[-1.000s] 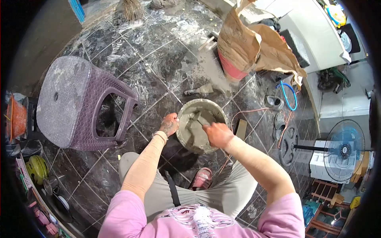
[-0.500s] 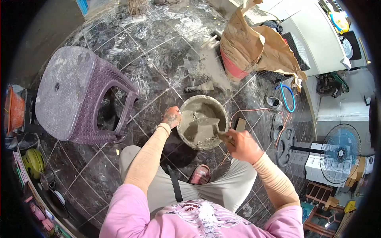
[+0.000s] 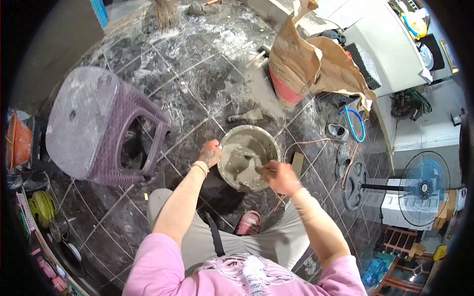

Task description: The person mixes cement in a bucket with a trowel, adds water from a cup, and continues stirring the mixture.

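A round bucket [image 3: 221, 170] with grey wet cement [image 3: 238, 154] inside stands on the tiled floor between my feet. My left hand [image 3: 211, 153] is closed on the left side of its rim. In my right hand [image 3: 283, 178], at the rim's right side, is the handle of a trowel [image 3: 254, 167]. The trowel's blade reaches into the bucket and is coated with cement. Just beyond the bucket lies a cement-smeared scraper [image 3: 247, 117] on the floor.
A purple plastic stool [image 3: 106, 128] stands at the left. Ahead to the right is an opened paper cement bag [image 3: 294, 64]. A blue hose [image 3: 354, 126], an orange cord [image 3: 316, 140] and a standing fan [image 3: 423, 189] are on the right. A broom [image 3: 167, 15] is at the far end.
My right hand has moved left and inward over the bucket's edge, and the trowel blade has shifted through the cement. My left hand stays at the rim; the view has tilted slightly.
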The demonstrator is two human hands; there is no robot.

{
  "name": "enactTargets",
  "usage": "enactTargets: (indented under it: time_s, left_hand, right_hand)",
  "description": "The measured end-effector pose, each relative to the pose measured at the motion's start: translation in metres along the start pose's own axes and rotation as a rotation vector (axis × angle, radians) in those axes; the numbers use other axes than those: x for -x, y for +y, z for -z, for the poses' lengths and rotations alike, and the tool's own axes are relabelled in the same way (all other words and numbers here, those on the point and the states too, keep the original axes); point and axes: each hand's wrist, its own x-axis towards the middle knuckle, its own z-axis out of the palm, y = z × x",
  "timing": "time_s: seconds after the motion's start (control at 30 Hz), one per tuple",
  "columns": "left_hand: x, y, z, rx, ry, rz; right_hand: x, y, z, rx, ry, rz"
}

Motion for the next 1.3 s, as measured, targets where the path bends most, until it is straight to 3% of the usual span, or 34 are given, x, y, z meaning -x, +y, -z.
enactTargets:
  time_s: [0.07, 0.1, 0.17, 0.33, 0.4, 0.47, 0.6, 0.67, 0.7, 0.83, 0.97, 1.07, 1.13, 1.17, 1.23, 1.27, 1.3]
  left_hand:
    - [0.007, 0.0, -0.002, -0.029, -0.028, 0.032]
    - [0.01, 0.005, -0.004, -0.026, 0.064, -0.009]
    - [0.012, 0.014, 0.006, -0.014, -0.049, 0.062]
    - [0.006, 0.013, 0.006, 0.066, -0.12, 0.116]
    - [0.01, 0.011, 0.003, 0.029, -0.045, -0.001]
    - [0.01, 0.012, 0.003, -0.01, -0.036, -0.044]
    - [0.005, 0.005, 0.002, 0.03, -0.045, 0.055]
    - [0.001, -0.004, -0.008, 0.024, 0.058, 0.005]
    - [0.0, -0.001, 0.0, -0.009, -0.068, 0.05]
    - [0.008, 0.004, 0.001, -0.052, -0.013, 0.002]
    - [0.005, 0.006, 0.001, 0.016, -0.056, -0.009]
    - [0.008, 0.013, 0.004, 0.004, -0.075, 0.035]
    - [-0.001, 0.001, -0.001, -0.098, -0.07, 0.002]
    - [0.001, -0.007, -0.007, -0.015, 0.027, -0.09]
    - [0.007, -0.002, -0.005, -0.033, -0.042, -0.011]
    - [0.002, 0.005, 0.002, -0.039, -0.057, 0.015]
    - [0.004, 0.003, 0.002, 0.039, -0.031, 0.009]
  right_hand:
    - [0.028, -0.018, 0.048, -0.119, -0.051, -0.103]
    - [0.035, -0.02, 0.056, -0.105, -0.042, -0.114]
    - [0.039, -0.024, 0.068, -0.08, 0.002, -0.119]
    - [-0.019, -0.006, -0.003, -0.087, -0.052, -0.248]
    - [-0.046, -0.009, -0.046, -0.137, -0.043, -0.327]
    - [-0.062, -0.011, -0.064, -0.109, -0.016, -0.267]
    - [-0.03, 0.001, -0.05, -0.113, 0.013, -0.188]
    - [-0.011, 0.004, -0.025, -0.099, -0.023, -0.141]
    - [0.0, 0.002, -0.009, -0.087, -0.015, -0.124]
    - [0.046, -0.032, 0.055, -0.025, -0.065, -0.104]
    - [0.031, -0.039, 0.026, -0.039, -0.04, -0.104]
    - [-0.021, -0.012, -0.051, -0.128, -0.041, -0.107]
    - [-0.042, -0.028, -0.076, 0.031, -0.076, -0.094]
    - [-0.043, -0.026, -0.081, 0.038, -0.07, -0.08]
    - [-0.041, -0.026, -0.083, 0.051, -0.042, -0.064]
    - [-0.045, -0.018, -0.061, -0.058, -0.143, -0.161]
    - [-0.038, -0.007, -0.041, -0.099, -0.125, -0.116]
